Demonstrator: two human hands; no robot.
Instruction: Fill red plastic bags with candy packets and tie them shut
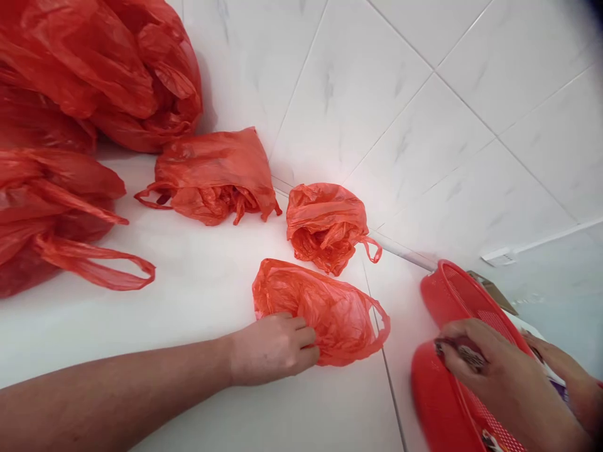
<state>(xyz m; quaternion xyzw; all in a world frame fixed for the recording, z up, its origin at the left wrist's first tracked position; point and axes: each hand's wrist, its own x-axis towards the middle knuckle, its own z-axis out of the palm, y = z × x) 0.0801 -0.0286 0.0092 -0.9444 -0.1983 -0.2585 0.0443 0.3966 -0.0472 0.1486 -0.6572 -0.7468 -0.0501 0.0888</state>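
My left hand (277, 348) is closed on the near edge of a red plastic bag (343, 314) that lies on the white floor. The bag gapes, and one loop handle points right. Over the red baskets on the right, my right hand (499, 383) is closed around small brown and pale striped pieces (468, 356); their kind cannot be made out. One basket (436, 402) lies beneath this hand, and another basket (440, 292) stands just behind it. Both have perforated insides, mostly hidden by the hand.
Two smaller red bags, one crumpled (327, 223) and one slumped (217, 169), sit along the tiled wall (362, 94). Big filled red bags (117, 69) crowd the upper left. Another bag with a long handle (51, 213) lies below them. Bare skin (563, 367) shows at the right edge.
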